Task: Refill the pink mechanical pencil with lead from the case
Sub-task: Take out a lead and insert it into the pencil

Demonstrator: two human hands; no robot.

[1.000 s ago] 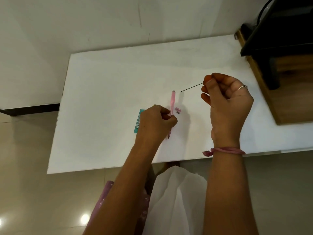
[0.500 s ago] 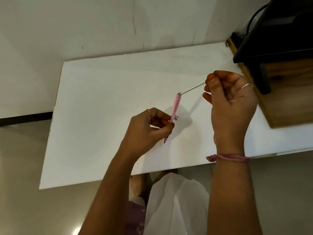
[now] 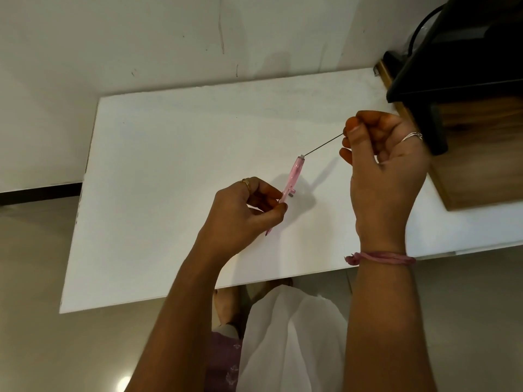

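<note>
My left hand [image 3: 243, 210] pinches the pink mechanical pencil [image 3: 294, 174] near its lower half and holds it tilted above the white table [image 3: 169, 165], its open top end pointing up and right. My right hand [image 3: 382, 171] grips a thin dark lead [image 3: 322, 144] between thumb and forefinger. The lead's free end sits right at the pencil's open top. A small pink piece [image 3: 291, 193] lies on the table just behind the pencil. The lead case is hidden behind my left hand.
A wooden box [image 3: 481, 154] with a black device [image 3: 467, 60] on top stands at the table's right end, close to my right hand. A white wall runs behind the table. White cloth [image 3: 291, 335] hangs below the table's front edge.
My left hand lifted the pencil off the table and tilted its top toward the lead. The lead's tip, earlier apart from the pencil, now meets its open end. The teal case has gone out of sight.
</note>
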